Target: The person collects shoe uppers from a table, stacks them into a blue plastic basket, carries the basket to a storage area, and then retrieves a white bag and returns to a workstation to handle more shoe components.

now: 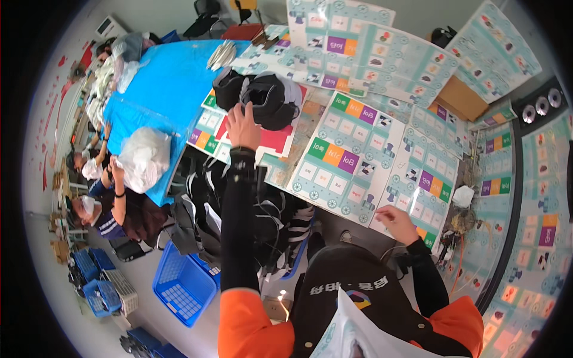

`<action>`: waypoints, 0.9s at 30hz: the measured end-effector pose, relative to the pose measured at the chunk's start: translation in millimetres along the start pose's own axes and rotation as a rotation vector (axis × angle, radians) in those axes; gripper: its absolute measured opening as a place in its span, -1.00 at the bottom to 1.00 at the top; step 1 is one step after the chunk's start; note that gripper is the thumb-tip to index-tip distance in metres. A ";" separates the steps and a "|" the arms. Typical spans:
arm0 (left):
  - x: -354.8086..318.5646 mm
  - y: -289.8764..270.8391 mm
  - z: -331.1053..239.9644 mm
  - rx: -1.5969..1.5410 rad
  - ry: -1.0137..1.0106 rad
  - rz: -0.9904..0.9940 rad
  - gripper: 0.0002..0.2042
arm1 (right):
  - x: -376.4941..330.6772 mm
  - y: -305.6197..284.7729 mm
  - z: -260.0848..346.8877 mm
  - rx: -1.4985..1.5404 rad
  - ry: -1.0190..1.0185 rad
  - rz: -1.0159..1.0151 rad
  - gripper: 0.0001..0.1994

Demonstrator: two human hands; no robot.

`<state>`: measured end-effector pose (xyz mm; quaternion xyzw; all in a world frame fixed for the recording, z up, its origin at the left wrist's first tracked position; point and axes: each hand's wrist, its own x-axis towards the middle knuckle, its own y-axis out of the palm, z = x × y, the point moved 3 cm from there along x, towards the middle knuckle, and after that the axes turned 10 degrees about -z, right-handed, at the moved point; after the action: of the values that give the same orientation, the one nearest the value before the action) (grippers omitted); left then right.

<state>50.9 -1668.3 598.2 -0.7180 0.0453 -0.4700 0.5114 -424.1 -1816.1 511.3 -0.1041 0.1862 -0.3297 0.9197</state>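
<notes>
On the table ahead, a stack of black and grey cap-like fabric pieces (271, 98) rests over a red and white printed sheet. My left hand (242, 126) reaches to its near edge, fingers stretched upward and the fingertips touching the dark fabric. I see no piece lifted in it. My right hand (397, 225) hovers at the near edge of a printed board (340, 152) covered in coloured squares and small pictures. Its fingers are loosely bent and apart, with nothing between them. Black sleeves cover both forearms.
More black and grey fabric pieces (206, 209) hang below the table's left side. A blue basket (185, 283) stands on the floor. Two people work at the blue-covered table (161, 77), beside a white plastic bag (143, 158). Cables and a small machine (459, 221) sit at the right.
</notes>
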 end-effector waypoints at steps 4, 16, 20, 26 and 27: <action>45.0 75.3 34.4 0.325 0.292 0.028 -0.83 | -17.8 -39.1 5.5 0.043 0.001 -0.152 -0.84; 145.2 -87.8 14.2 -1.255 -0.616 0.398 -0.49 | 9.8 -51.3 115.1 -0.125 -0.319 -0.381 -0.84; 61.4 -141.3 -7.3 -1.894 -0.721 0.463 -0.51 | 31.1 -26.1 166.4 0.182 -0.321 -0.175 -0.79; -149.6 -76.3 -187.1 -2.372 -0.815 0.398 -0.87 | 4.5 -18.6 96.9 0.793 0.118 0.364 -0.58; -167.0 -86.7 -215.9 -2.417 -0.896 0.410 -0.85 | 2.0 -22.2 83.6 0.786 0.075 0.216 -0.58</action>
<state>-233.4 -1685.5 568.2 -0.7945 0.3713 0.2322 -0.4208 -400.9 -1828.5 593.7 0.2875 0.0891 -0.2808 0.9113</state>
